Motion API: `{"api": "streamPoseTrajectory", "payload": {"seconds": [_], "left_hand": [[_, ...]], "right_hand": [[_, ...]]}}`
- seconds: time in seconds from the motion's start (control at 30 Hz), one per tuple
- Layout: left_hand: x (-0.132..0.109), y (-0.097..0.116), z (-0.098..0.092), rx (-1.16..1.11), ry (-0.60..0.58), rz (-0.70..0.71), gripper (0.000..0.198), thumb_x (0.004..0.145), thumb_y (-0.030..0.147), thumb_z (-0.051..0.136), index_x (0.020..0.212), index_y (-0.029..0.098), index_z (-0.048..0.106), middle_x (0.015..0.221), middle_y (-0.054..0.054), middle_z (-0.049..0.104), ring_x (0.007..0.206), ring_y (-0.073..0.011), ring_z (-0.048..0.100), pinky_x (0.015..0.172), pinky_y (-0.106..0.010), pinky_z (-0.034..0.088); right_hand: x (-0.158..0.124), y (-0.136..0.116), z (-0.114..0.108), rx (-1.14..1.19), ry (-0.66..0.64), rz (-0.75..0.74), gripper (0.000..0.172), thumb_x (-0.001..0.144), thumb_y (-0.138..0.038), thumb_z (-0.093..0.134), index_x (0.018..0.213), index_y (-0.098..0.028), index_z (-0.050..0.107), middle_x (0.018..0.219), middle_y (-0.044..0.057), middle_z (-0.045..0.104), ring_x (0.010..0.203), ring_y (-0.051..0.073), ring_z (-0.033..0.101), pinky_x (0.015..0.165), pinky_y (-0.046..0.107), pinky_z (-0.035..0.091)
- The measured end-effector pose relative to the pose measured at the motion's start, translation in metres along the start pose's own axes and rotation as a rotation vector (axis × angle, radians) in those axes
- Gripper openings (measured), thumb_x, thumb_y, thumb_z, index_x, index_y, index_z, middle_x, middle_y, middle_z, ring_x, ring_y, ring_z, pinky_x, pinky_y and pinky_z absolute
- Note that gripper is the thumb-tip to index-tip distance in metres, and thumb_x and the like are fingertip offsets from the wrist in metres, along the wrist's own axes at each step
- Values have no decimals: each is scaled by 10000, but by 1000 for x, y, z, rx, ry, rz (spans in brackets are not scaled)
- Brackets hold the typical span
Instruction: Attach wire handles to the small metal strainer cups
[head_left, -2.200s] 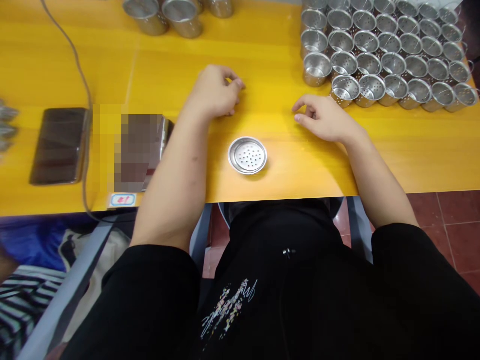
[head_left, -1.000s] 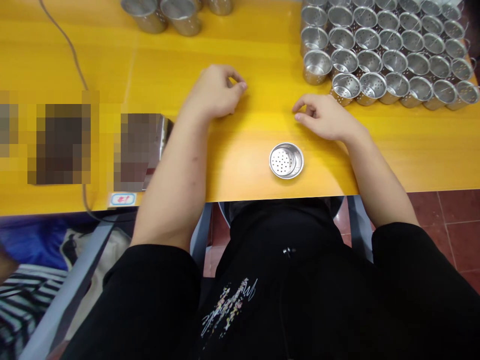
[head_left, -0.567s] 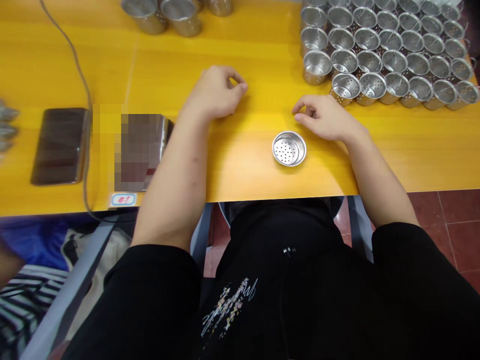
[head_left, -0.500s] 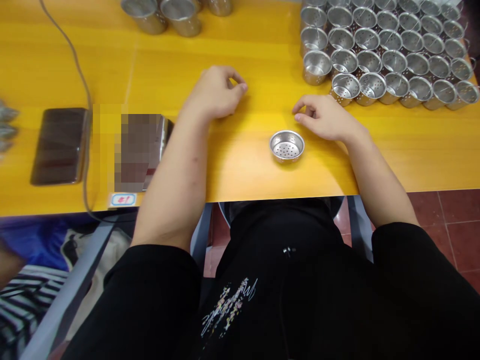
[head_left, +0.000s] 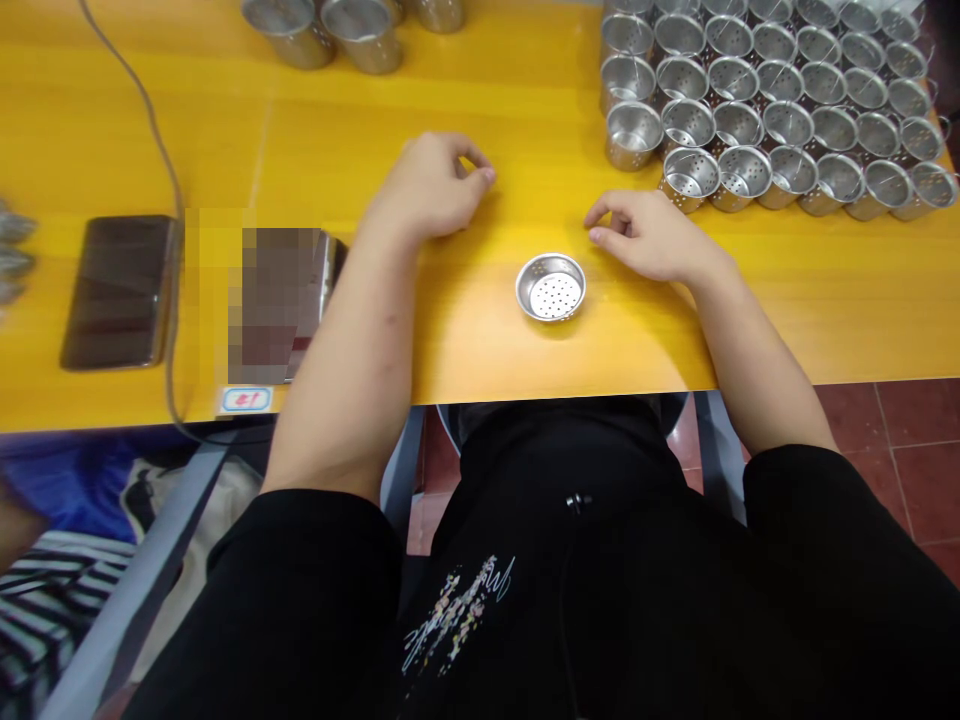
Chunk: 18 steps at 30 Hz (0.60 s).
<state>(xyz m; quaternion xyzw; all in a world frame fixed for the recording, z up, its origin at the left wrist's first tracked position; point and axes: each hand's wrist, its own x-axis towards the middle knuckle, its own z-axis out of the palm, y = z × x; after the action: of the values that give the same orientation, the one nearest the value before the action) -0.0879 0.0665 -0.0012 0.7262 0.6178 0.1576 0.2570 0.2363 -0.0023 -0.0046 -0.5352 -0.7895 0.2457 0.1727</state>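
My left hand (head_left: 433,186) rests on the yellow table (head_left: 495,110), its fingers curled in with thumb and fingertip touching; nothing shows inside them. My right hand (head_left: 646,236) lies palm down to the right, its fingers loosely bent and apart, holding nothing. Between the two hands, slightly nearer the right one, a small perforated steel strainer cup (head_left: 551,288) sits mouth up on the table, touched by neither hand.
Several rows of similar steel strainer cups (head_left: 772,100) fill the back right of the table. Three larger steel cups (head_left: 352,30) stand at the back. A dark phone (head_left: 120,290), a cable (head_left: 169,180) and a blurred patch lie at the left.
The loose strainer cup has travelled over the table by itself: from the middle to the right near the front edge, then back and leftward. Both hands stayed put.
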Motion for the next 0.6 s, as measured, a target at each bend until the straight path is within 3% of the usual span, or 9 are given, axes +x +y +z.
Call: {"api": "streamPoseTrajectory", "payload": {"seconds": [0.23,0.4,0.6], "left_hand": [[1,-1,1,-10,2,17,369,1201,337,686,1483,199,882,950,-72,831,827,-208,763,949,-284,615],[2,-3,0,-1,-1,10,381,1198,356,680,1489,214,882,987,-80,867,871,-218,799,989,-287,626],[2,-5,1,-2,-2,16,386,1195,362,675,1485,208,878,955,-74,846,856,-218,780,908,-283,592]], "right_hand": [[0,0,0,-5,-6,-6,306,1105,-464,800,1293,-246,902,999,95,871,972,363,786,1024,543,628],[1,1,0,-5,-4,-5,303,1108,-496,821,1278,-257,902,965,84,851,968,355,776,1021,525,633],[1,1,0,-2,-6,-5,302,1108,-483,820,1274,-246,905,959,90,843,958,348,766,1019,523,626]]}}
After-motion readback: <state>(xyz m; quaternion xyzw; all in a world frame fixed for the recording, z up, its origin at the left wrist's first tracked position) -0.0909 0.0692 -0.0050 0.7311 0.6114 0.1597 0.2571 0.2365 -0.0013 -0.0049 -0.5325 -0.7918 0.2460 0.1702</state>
